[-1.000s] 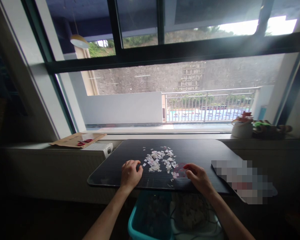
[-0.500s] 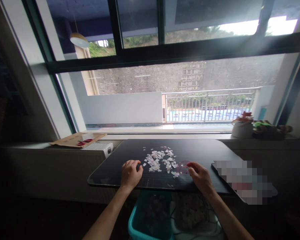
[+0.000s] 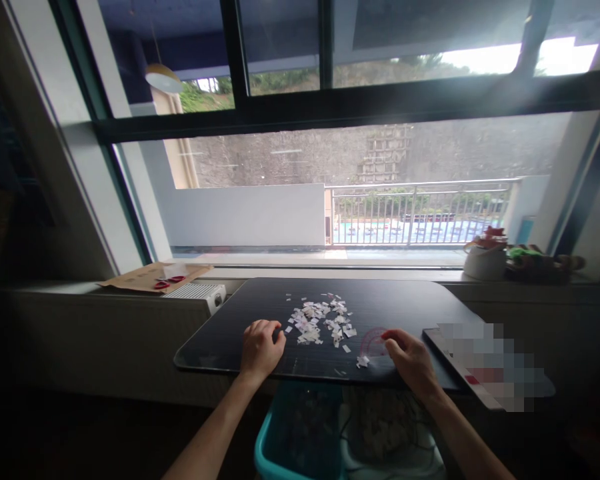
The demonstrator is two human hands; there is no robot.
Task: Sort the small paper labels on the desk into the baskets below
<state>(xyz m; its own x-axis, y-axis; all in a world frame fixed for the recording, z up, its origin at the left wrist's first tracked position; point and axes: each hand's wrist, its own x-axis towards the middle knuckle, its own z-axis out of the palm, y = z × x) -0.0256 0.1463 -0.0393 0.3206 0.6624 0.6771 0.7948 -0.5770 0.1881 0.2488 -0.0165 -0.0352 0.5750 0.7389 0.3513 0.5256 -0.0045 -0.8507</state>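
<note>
In the head view, a see-through pinkish protractor lies low over the dark table, with my right hand pinching its right side. Small paper scraps sit by the protractor's near edge. To its left, many more white paper scraps are spread in a loose heap. My left hand rests on the table left of this heap, fingers loosely curled and nothing visible in them.
Below the table's front edge stand a turquoise bin and a pale bin, both with scraps inside. A partly blurred flat object overlaps the right edge. Red-handled scissors lie on brown paper at the sill.
My right hand has moved right and slightly nearer with the protractor. A few scraps have shifted from the heap's near right side toward the table's front edge. My left hand stays put.
</note>
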